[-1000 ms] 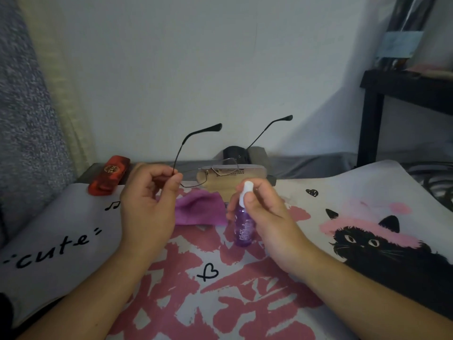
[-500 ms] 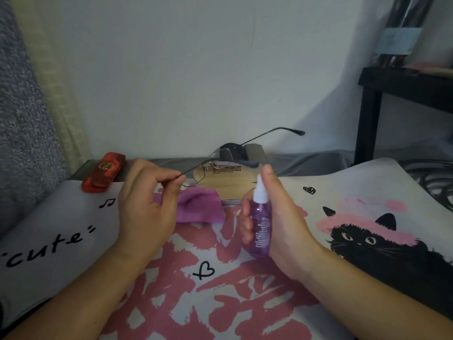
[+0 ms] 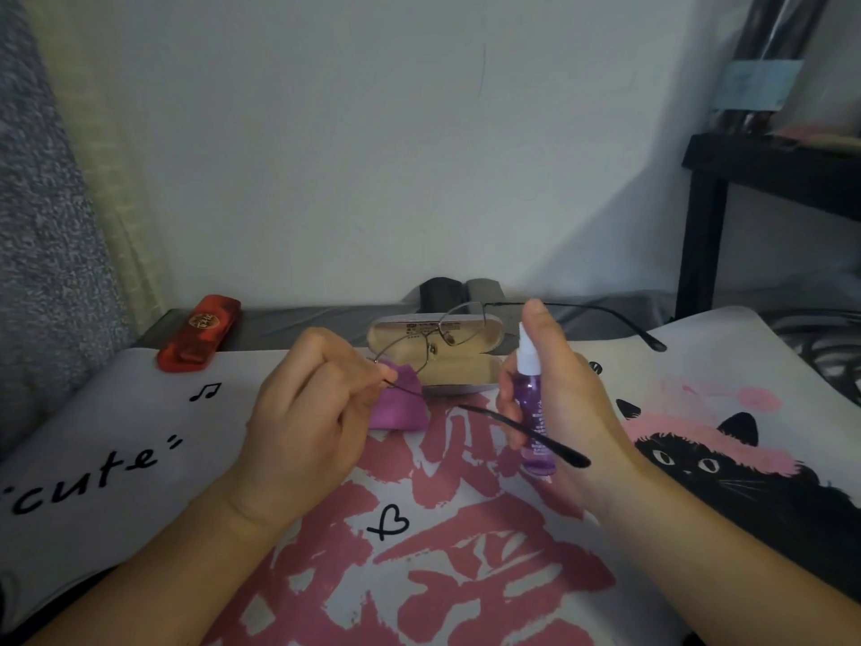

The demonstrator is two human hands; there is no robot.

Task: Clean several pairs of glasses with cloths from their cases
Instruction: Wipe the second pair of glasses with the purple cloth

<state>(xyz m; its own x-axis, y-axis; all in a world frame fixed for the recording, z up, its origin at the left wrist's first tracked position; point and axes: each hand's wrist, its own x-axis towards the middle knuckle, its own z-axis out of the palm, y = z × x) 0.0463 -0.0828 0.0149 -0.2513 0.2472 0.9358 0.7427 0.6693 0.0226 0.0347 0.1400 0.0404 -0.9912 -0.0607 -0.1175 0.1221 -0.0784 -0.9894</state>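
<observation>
L hand [image 3: 307,412] pinches the thin-framed glasses [image 3: 433,338] by one temple, R hand [image 3: 559,403] wrapped round the purple spray bottle [image 3: 533,412] w/ forefinger on top: such a slight grip could let the frame twist & mist miss the lens, wetting the open case [image 3: 438,363] instead.

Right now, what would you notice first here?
The thin glasses held up mid-picture: the left hand pinches one arm of them. Just right, the right hand holds a purple spray bottle upright. Behind them an open case lies beside a purple cloth.
</observation>
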